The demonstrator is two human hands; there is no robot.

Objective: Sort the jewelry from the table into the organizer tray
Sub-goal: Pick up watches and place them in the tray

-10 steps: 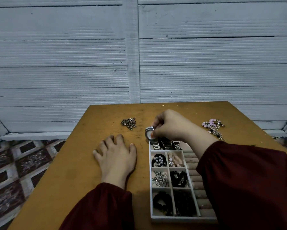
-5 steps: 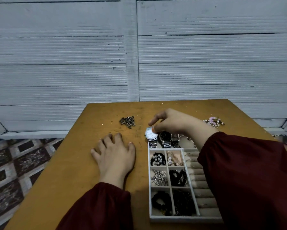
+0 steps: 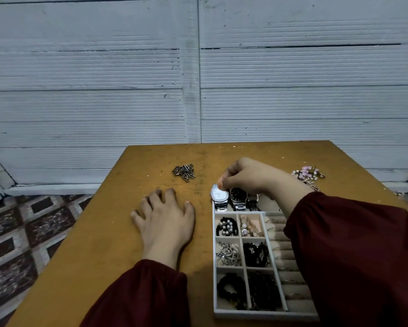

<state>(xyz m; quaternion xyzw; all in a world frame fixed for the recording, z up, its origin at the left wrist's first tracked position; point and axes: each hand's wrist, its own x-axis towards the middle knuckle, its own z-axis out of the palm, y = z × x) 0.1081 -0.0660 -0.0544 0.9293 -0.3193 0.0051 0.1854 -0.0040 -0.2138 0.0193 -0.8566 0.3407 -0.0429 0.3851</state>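
While the right hand (image 3: 250,178) pinches one white watch (image 3: 218,195), two watches (image 3: 238,195) lie beside.

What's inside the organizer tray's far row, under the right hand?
White-faced watch, dark-faced watch and a third metal strap, side by side. The right hand and sleeve cover the rest of that row; its right part cannot be seen.
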